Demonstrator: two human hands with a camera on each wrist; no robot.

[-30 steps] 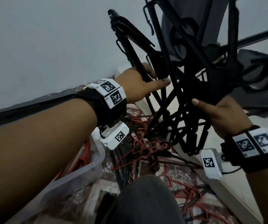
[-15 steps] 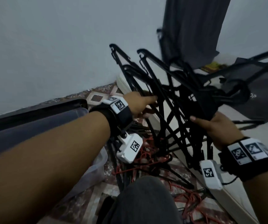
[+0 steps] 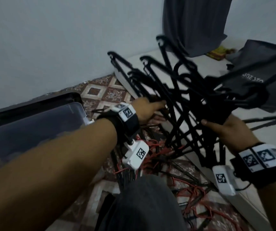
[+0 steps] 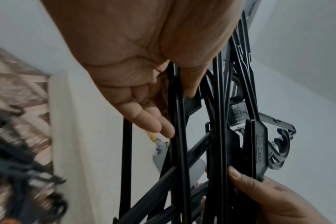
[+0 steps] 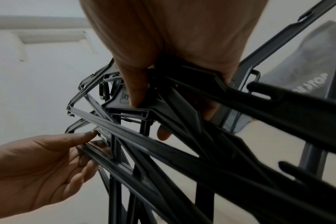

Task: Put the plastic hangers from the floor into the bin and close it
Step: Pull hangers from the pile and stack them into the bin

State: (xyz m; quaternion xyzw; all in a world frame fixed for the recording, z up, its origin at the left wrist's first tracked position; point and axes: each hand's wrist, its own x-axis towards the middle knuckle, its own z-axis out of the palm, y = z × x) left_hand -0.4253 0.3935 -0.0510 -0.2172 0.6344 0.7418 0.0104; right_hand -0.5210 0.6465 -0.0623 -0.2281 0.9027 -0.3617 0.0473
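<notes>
A tangled bundle of black plastic hangers point(image 3: 192, 100) hangs above the floor, tilted up to the left. My right hand point(image 3: 225, 129) grips the bundle near the hangers' necks; in the right wrist view the right hand point(image 5: 163, 98) has thumb and fingers wrapped round the black hangers point(image 5: 182, 151). My left hand point(image 3: 150, 109) holds the bundle's lower bars. In the left wrist view the left hand point(image 4: 163, 106) has a hanger bar point(image 4: 176, 121) between thumb and fingers. The clear bin point(image 3: 34, 127) sits at far left, its inside hidden by my arm.
Red hangers point(image 3: 195, 194) and more black ones lie tangled on the patterned floor point(image 3: 104, 92) below the bundle. A black lid point(image 3: 34, 104) leans behind the bin. My knee point(image 3: 147, 205) is at the bottom. A dark bag point(image 3: 258, 64) and curtain point(image 3: 195, 22) are at back right.
The bundle has come down and tipped leftward. Both hands sank with it, and the left hand slid further along the bars.
</notes>
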